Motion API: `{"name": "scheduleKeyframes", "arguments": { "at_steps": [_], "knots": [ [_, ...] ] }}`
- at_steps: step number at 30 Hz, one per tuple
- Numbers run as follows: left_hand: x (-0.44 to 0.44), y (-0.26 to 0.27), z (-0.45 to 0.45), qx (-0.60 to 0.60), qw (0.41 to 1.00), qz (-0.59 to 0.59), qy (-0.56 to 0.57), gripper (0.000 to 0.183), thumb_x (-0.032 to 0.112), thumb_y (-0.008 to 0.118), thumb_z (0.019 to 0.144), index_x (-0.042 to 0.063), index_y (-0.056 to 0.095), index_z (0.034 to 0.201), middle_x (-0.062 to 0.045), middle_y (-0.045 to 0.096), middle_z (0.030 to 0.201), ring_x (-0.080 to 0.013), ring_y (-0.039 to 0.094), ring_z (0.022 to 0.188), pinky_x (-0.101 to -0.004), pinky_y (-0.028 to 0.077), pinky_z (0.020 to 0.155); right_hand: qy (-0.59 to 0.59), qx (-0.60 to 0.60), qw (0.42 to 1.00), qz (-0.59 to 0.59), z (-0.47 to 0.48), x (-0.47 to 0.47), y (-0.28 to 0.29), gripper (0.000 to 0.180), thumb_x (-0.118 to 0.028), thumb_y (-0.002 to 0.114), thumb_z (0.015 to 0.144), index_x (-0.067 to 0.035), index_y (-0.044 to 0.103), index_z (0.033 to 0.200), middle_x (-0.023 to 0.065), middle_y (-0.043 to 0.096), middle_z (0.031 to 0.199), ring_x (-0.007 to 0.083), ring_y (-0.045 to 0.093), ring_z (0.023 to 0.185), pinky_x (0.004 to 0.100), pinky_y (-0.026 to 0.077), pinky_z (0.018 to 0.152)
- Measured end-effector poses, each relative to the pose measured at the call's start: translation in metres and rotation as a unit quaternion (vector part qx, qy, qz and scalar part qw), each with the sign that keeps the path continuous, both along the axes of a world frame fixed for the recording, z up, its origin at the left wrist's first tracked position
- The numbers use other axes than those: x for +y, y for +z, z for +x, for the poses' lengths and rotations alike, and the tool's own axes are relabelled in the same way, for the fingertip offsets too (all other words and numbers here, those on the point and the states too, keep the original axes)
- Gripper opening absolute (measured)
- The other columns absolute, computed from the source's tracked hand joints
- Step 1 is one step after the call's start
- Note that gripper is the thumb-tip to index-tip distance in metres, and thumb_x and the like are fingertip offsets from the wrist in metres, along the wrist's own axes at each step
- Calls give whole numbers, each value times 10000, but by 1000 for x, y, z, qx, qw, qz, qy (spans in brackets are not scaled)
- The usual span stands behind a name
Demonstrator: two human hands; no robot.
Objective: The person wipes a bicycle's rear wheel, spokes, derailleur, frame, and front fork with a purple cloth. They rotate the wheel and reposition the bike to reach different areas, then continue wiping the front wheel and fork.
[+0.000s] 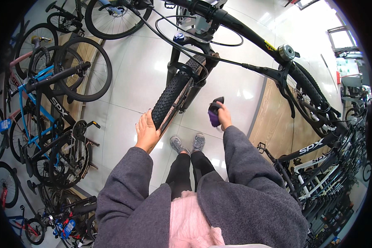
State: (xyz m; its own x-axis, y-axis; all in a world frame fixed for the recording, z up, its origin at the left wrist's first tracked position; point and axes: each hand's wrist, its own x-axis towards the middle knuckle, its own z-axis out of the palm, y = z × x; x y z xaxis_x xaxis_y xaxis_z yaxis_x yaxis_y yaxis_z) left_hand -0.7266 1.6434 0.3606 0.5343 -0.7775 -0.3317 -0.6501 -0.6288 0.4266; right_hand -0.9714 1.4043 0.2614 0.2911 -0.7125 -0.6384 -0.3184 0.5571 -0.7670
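Observation:
In the head view, a bicycle's knobbly front tyre (170,93) points down towards me, held in its black suspension fork (193,90). My left hand (148,131) lies over the near end of the tyre, fingers across the tread and thumb at its side. Off to the right of the wheel, my right hand (223,116) grips a bunched purple and black cloth (214,114), apart from the bicycle. Above spans the black handlebar (241,26), with a silver bell (286,52), a brake lever (286,93) and looping cables.
Bicycles (46,124) crowd the left side by a low wooden platform (88,55). To the right, a row of bicycles (316,158) stands by another wooden platform (276,117). The floor is pale tile (127,83). My shoes (187,143) are below the wheel.

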Motion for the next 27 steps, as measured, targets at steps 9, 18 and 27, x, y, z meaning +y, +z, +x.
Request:
{"name": "scheduleKeyframes", "arguments": {
  "at_steps": [9, 18, 27],
  "knots": [
    [-1, -9, -7, -10, 1000, -1, -12, 1003, 110, 679, 728, 114, 46, 1506, -243, 289, 1421, -449, 313, 1328, -617, 225, 1078, 149, -41, 979, -133, 96, -90, 31, 436, -85, 487, 820, -34, 595, 1239, 181, 624, 1132, 285, 578, 1061, 331, 432, 952],
    [-17, -12, -9, -18, 1000, 10, -21, 1016, 126, 699, 724, 81, 40, 1496, -269, 282, 1411, -462, 313, 1323, -597, 216, 1087, 234, 91, 911, -328, 88, -82, 25, 348, -140, 505, 797, -43, 610, 1114, 214, 568, 1098, 403, 557, 1038, 455, 464, 900],
    [-40, 1, -25, -7, 999, 50, -11, 1032, 173, 706, 746, 82, 7, 1502, -253, 263, 1449, -461, 300, 1345, -691, 227, 1046, 301, 71, 903, -298, 68, 25, 42, 322, -112, 554, 786, -50, 627, 1093, 198, 530, 1126, 401, 525, 1057, 470, 467, 870]
  ]
}}
